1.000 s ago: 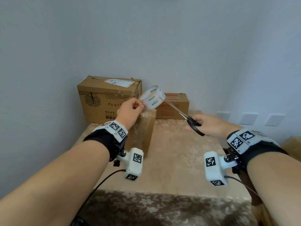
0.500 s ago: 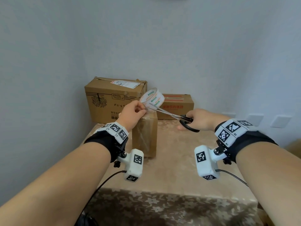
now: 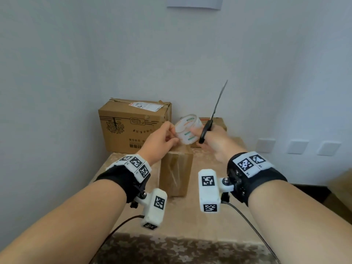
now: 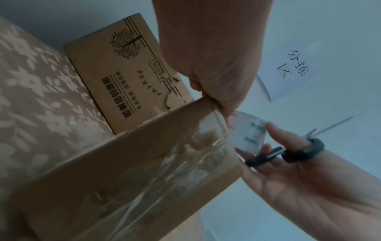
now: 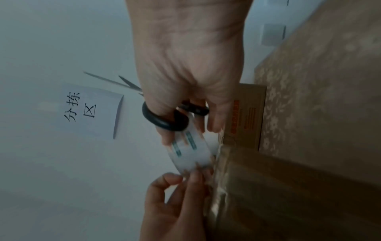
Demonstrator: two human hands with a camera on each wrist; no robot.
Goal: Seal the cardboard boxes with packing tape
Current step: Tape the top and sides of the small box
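The roll of clear packing tape (image 3: 187, 132) sits at the centre of the head view, just above the top edge of the small upright cardboard box (image 3: 176, 173); its open core faces up and toward the camera. It is translucent with green and orange printed marks, and glossy tape already runs down the box's front face. The left hand (image 3: 160, 142) pinches the tape at the roll's left edge. The right hand (image 3: 215, 141) touches the roll's right side with extended fingers while black-handled scissors (image 3: 213, 115) hang on its thumb and fingers, blades closed, long axis steep, tips toward the upper right. Half a second ago the scissors lay nearly level, tips aimed left at the tape; now they stand raised, and the right hand has come against the roll.
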